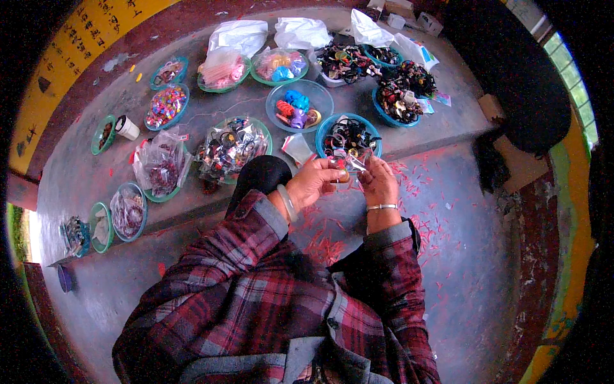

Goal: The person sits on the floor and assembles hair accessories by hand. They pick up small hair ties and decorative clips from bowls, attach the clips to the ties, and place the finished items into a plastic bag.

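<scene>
In front of me, my left hand (309, 184) pinches a small amber-brown item with a red part (341, 173); its exact kind is too small to tell. My right hand (380, 184) is closed beside it, fingertips together at a shiny clear plastic piece (359, 168), perhaps a small bag. The two hands are a short gap apart. Just beyond them stands a blue basket (322, 148) of black hair ties and small trinkets. A small clear bag with a red edge (298, 150) lies left of this basket.
Baskets of packaged trinkets (233, 147), colourful beads (166, 107) and pink items (224, 72) cover the raised grey ledge (211, 105). White plastic bags (238, 37) lie behind. Red scraps (323, 246) litter the lower floor. A white cup (128, 128) is tipped at left.
</scene>
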Motion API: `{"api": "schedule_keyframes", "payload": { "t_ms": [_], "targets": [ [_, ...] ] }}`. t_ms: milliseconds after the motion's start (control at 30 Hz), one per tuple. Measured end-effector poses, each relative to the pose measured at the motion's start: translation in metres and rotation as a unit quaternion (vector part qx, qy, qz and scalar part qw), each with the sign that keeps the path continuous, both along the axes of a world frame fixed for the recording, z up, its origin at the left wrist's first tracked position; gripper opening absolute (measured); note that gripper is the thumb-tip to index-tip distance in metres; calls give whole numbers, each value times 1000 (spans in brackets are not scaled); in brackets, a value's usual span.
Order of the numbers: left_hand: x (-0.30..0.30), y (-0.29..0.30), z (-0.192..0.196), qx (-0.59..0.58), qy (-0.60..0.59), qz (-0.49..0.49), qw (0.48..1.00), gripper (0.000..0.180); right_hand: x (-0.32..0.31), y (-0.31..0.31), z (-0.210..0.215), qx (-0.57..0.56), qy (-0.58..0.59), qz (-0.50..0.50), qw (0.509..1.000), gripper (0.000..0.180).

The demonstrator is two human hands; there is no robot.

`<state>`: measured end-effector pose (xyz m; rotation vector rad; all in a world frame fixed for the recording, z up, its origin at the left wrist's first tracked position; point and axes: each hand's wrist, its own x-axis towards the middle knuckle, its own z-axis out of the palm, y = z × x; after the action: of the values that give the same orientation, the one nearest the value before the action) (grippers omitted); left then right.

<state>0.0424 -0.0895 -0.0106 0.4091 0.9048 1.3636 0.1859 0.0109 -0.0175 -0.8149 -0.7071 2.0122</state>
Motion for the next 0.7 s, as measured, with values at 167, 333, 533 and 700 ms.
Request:
{"api": "schedule_keyframes", "payload": {
  "t_ms": [167, 333, 533, 700],
  "targets": [
    [-2, 1, -12, 17, -20, 38, 999, 13, -5, -2, 2, -12, -25, -14, 1000, 9],
    [-1, 2, -12, 47, -30, 56, 997, 12, -3, -5, 6, 2, -49, 20, 999, 9],
    [-2, 2, -12, 48, -35, 58, 997, 16, -3, -3, 4, 17, -42, 30, 999, 8],
    [-4, 1, -11, 36, -31, 54, 997, 15, -4, -5, 8, 14, -44, 32, 998, 7]
  ]
}}
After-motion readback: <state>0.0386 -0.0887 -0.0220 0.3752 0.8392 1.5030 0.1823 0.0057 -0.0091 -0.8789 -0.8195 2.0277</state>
